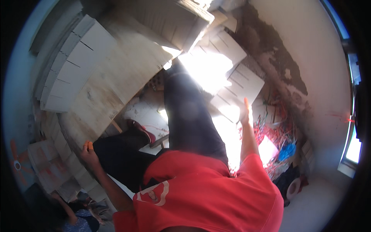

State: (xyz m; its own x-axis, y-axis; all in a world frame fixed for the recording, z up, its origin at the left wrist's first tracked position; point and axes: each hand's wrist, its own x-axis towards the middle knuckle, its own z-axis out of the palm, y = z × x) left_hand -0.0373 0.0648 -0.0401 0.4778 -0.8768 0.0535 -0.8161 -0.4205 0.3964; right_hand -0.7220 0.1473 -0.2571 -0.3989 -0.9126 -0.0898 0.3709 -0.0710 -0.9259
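Observation:
My left hand (90, 155) hangs beside my dark trouser leg, close to the near corner of a pale wooden board (112, 73). Its fingertips look orange, and I see nothing in its loosely bent fingers. My right hand (246, 112) reaches forward with fingers stretched, beside a stack of white, box-like pieces with dark slits (244, 83). Glare washes out part of that hand and stack, so I cannot tell whether they touch. Another row of white, slit pieces (69, 71) stands on the far left of the board.
A large carton-like block (170, 23) sits at the board's far end. Tangled red strips (259, 135) and a blue plastic piece (286, 152) lie at right, near a tape-like roll (293, 188). Another person's arm (65, 207) shows at lower left, and a fan (17, 165) at far left.

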